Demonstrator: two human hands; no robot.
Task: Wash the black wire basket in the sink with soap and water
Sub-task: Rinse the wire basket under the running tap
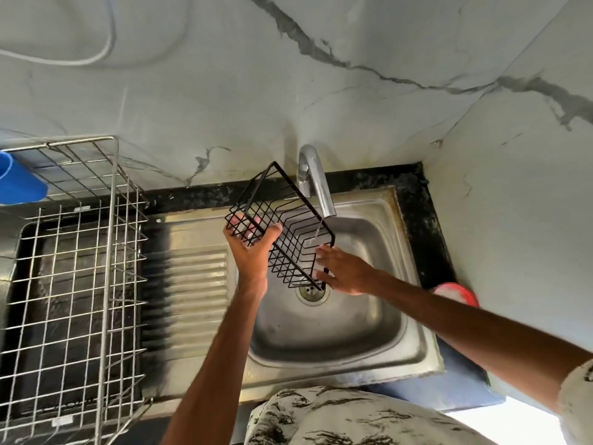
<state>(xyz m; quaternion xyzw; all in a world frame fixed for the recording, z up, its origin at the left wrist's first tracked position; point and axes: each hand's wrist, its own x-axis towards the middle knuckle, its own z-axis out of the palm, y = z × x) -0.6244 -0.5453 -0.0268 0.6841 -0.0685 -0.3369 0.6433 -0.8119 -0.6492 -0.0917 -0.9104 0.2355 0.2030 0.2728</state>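
A black wire basket (288, 226) hangs tilted over the steel sink (378, 319), just below the chrome tap (316, 181). A thin stream of water runs from the spout onto the basket's right side. My left hand (253, 248) grips the basket's left end, fingers through the wires and thumb along its side. My right hand (343, 271) lies with straight fingers against the basket's lower right corner, above the drain (311, 292).
A large metal dish rack (73, 284) stands on the left over the ribbed draining board (195, 284). A blue cup (19, 181) sits at its far left. A red-rimmed tub (455, 293) stands on the dark counter at the right wall.
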